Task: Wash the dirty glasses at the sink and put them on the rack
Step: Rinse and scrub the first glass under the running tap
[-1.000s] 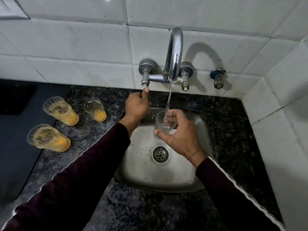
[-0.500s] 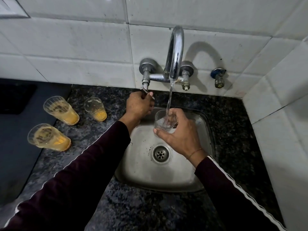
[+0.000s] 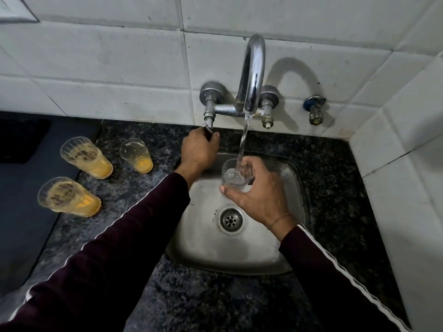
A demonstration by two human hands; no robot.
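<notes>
My right hand [image 3: 260,195] grips a clear glass [image 3: 233,177] over the steel sink [image 3: 282,245], under the water stream from the chrome tap [image 3: 254,70]. Water collects in the glass. My left hand [image 3: 199,152] is curled round the tap's left handle [image 3: 208,130]. Three dirty glasses with orange residue stand on the dark granite counter at the left: a tall one [image 3: 84,158] at the back, a small one [image 3: 136,155] beside it, and another tall one [image 3: 66,197] nearer to me. No rack is in view.
White tiled walls close in behind the sink and on the right. A small valve [image 3: 315,109] sticks out of the wall right of the tap. A dark mat [image 3: 21,188] covers the counter's left part. The drain [image 3: 231,220] sits mid-basin.
My left hand closed round the tap handle and turned it; the stream grew thicker. The glass in my right hand stayed under the water.
</notes>
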